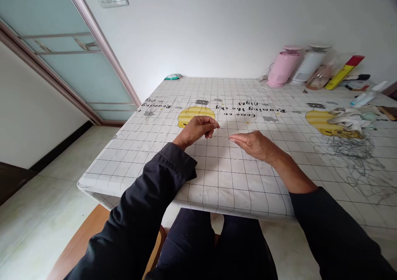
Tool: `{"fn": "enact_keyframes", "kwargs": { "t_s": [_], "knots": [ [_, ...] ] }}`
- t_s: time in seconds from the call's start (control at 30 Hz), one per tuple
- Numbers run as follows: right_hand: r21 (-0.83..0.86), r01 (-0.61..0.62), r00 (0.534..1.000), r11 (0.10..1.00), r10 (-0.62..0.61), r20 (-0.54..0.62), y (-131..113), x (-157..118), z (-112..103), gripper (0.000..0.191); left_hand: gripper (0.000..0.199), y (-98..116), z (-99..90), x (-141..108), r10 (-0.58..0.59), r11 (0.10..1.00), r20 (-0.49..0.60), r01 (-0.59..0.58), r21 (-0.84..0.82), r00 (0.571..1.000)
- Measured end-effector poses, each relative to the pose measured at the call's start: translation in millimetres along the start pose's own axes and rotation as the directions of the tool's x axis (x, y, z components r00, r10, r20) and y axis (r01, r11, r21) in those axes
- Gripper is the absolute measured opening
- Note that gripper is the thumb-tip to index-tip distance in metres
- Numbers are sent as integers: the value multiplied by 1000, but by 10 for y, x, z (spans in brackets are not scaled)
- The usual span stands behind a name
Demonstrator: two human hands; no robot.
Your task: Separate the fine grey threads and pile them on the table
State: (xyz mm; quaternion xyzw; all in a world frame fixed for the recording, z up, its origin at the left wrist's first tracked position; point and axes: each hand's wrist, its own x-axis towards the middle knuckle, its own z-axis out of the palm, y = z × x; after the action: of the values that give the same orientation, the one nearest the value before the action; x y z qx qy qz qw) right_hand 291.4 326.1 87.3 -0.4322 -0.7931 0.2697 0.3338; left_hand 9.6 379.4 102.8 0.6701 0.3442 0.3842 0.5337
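Observation:
My left hand (200,130) is closed in a pinch, thumb against fingertips, above the tablecloth near a printed yellow balloon. What looks like a very thin thread (224,130) runs faintly from its fingertips toward my right hand (254,144). That hand is also pinched, thumb and fingers pressed together and pointing left, a short gap from the left. The thread's ends are too fine to make out. To the right lies a loose tangle of dark thread (353,149), spreading toward the table's right side.
A checked tablecloth (198,185) covers the table against the wall. At the back right stand a pink cylindrical device (283,68), a white one (305,67), a yellow-and-red box (344,73) and a clear bottle (369,94). Crumpled cloth (353,118) lies nearer. A green-and-white packet (173,77) sits at the back left.

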Motion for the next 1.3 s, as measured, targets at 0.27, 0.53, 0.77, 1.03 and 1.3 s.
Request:
{"fn": "enact_keyframes", "kwargs": {
  "t_s": [0.27,0.53,0.77,1.03,1.3],
  "knots": [
    [229,-268,960,936,238,150,-43,32,-191,82,19,15,-42,4,52,998,-59,-54,-41,997],
    [137,-152,985,979,139,104,-22,9,-165,44,20,34,-72,10,38,997,-99,-44,-60,994],
    [-98,22,997,995,-14,77,-5,-17,-81,35,18,1,-59,29,32,997,-174,-44,-62,984],
    [-117,-73,991,990,85,99,5,-20,-115,37,18,7,-69,26,2,999,-160,-10,-48,987],
    [-91,-113,989,989,121,86,32,-16,-133,33,19,18,-100,22,-17,997,-157,5,-73,987]
  ]
}}
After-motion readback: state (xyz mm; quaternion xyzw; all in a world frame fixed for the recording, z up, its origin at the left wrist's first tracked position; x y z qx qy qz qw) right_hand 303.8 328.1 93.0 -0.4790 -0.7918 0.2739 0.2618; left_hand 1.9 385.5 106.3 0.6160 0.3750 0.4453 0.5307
